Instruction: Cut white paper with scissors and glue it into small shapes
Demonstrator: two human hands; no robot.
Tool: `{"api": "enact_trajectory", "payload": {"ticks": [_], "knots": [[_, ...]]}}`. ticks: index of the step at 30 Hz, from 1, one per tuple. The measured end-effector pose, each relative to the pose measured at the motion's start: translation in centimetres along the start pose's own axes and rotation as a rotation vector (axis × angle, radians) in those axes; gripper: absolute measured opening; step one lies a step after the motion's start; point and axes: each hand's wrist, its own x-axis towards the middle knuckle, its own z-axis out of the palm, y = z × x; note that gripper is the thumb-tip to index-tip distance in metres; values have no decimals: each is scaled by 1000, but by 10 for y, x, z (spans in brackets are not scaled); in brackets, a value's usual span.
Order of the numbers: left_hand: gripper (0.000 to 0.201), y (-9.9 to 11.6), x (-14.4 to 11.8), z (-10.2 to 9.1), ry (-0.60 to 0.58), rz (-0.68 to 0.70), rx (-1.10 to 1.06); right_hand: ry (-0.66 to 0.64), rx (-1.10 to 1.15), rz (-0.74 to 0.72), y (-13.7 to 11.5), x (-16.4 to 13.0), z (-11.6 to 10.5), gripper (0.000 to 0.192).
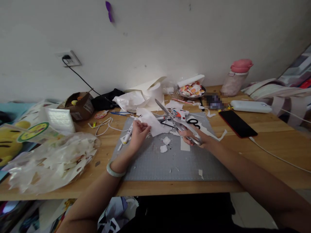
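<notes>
A mat (170,161) lies at the middle of the counter (267,129), with paper scraps (165,144) on it. Left of the mat sits a bag (51,161); behind that, a box (80,105). Right of the mat lies a phone (237,123), with a bottle (235,77) behind it by the wall (155,38).

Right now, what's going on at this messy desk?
A person sits at a wooden table cutting paper. Their left hand holds a white sheet of paper over a grey cutting mat, and their right hand grips scissors with the blades open at the sheet's edge. Small white scraps lie on the mat; a clear bag of offcuts sits to the left.
</notes>
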Motion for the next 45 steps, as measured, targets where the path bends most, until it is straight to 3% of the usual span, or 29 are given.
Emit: {"api": "enact_trajectory", "payload": {"ticks": [6, 11, 15, 20, 24, 28, 38, 45], "knots": [[25, 1, -2, -2, 26, 154, 114, -222, 239, 7, 12, 3, -3, 47], [8, 4, -6, -3, -35, 130, 291, -293, 296, 15, 15, 2, 0, 51], [19, 11, -7, -3, -59, 62, 425, -358, 266, -54, 18, 0, 3, 59], [32, 8, -5, -3, -68, -67, 373, -462, 378, 38, 25, 5, -3, 57], [35, 0, -1, -3, -47, -64, 259, -530, 457, 171, 28, 8, -6, 60], [40, -3, 1, -6, 5, -69, 179, -584, 457, 169, 30, 9, -2, 61], [58, -9, 6, -14, 121, -96, 36, -542, 462, 315, 20, 8, -15, 50], [52, -11, 5, -11, 119, -117, -11, -490, 488, 341, 19, 9, -12, 40]]}}
